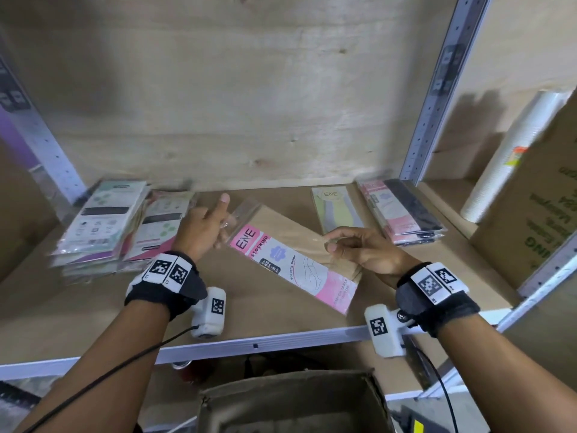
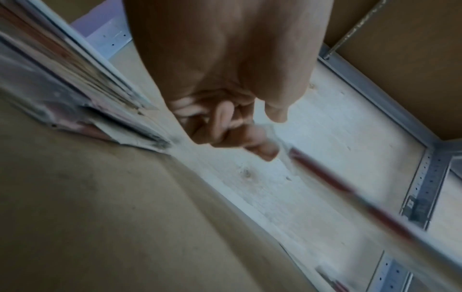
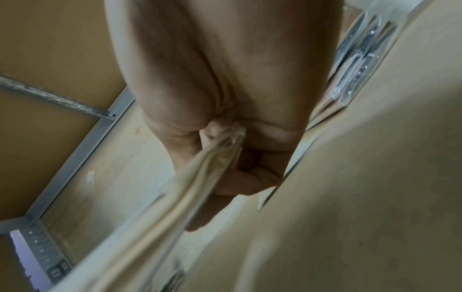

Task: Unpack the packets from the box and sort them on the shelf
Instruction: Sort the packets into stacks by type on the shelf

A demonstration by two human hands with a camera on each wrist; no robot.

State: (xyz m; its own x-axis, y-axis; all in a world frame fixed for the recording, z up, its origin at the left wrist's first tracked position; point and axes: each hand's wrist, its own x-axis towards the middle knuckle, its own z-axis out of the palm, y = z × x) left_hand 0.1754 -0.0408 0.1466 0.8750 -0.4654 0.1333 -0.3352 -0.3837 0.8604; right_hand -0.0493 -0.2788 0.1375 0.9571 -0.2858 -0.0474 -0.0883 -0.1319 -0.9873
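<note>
A pink ENE stocking packet (image 1: 293,260) hangs slanted just above the wooden shelf (image 1: 93,310). My right hand (image 1: 334,243) pinches its right edge between thumb and fingers; in the right wrist view the packet (image 3: 175,197) runs blurred out of that hand (image 3: 225,138). My left hand (image 1: 215,232) is at the packet's clear top flap, fingers curled on it and thumb raised. In the left wrist view the packet's edge (image 2: 350,189) starts at the curled fingertips (image 2: 265,152). The open cardboard box (image 1: 296,404) sits below the shelf, its inside hidden.
Sorted piles lie at the back: a mixed stack (image 1: 103,223) on the left, a yellow-green ENE packet (image 1: 335,207), and a pink and black stack (image 1: 402,210) on the right. A metal post (image 1: 437,98), a sleeve of white cups (image 1: 505,157) and a printed carton (image 1: 537,207) bound the right side.
</note>
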